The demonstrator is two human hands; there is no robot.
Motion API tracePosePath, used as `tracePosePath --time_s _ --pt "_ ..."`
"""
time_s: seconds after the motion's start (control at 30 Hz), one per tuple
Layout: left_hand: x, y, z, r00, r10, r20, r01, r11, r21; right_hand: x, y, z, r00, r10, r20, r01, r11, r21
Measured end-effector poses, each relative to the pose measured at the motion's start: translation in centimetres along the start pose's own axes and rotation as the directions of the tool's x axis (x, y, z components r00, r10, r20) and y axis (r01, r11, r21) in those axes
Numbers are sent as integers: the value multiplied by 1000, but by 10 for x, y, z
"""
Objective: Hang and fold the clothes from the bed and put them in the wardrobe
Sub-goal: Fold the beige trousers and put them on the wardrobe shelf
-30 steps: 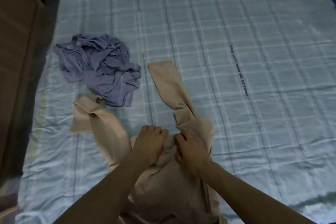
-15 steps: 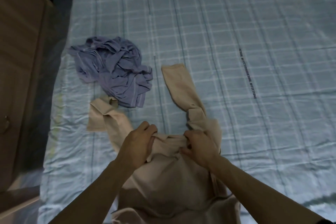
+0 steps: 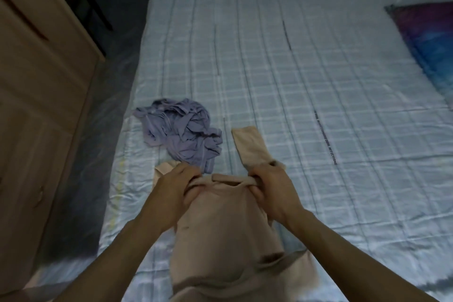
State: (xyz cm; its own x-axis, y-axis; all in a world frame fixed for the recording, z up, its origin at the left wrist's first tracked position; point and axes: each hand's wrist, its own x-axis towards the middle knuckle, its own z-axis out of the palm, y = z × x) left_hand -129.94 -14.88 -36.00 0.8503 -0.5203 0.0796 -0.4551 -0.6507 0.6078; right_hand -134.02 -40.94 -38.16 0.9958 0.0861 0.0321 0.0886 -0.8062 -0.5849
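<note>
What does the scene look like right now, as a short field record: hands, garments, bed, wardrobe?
left hand: gripping beige top at the shoulder
right hand: gripping the other shoulder
beige top: held up by the shoulders, one sleeve flat on the bed
purple garment: crumpled heap, unfolded
bed: checked sheet
wardrobe: left of bed

Pale blue checked bed (image 3: 306, 76) with crumpled purple garment (image 3: 181, 132), beige top (image 3: 220, 228), colourful pillow (image 3: 431, 39).
</note>
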Motion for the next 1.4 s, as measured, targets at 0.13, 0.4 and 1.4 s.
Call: tracePosePath --time_s 0.13,0.4,1.4 --pt "-4 27 -43 993 116 15 -117 990 75 3 -40 -37 998 -37 -56 36 999 -30" --pt "-21 79 -149 965 182 -190 -185 983 2 -6 -121 -119 983 -120 -138 115 992 -41" --pt "-49 222 -323 857 338 -389 -406 908 -106 -88 -238 -318 919 -142 -368 295 867 402"
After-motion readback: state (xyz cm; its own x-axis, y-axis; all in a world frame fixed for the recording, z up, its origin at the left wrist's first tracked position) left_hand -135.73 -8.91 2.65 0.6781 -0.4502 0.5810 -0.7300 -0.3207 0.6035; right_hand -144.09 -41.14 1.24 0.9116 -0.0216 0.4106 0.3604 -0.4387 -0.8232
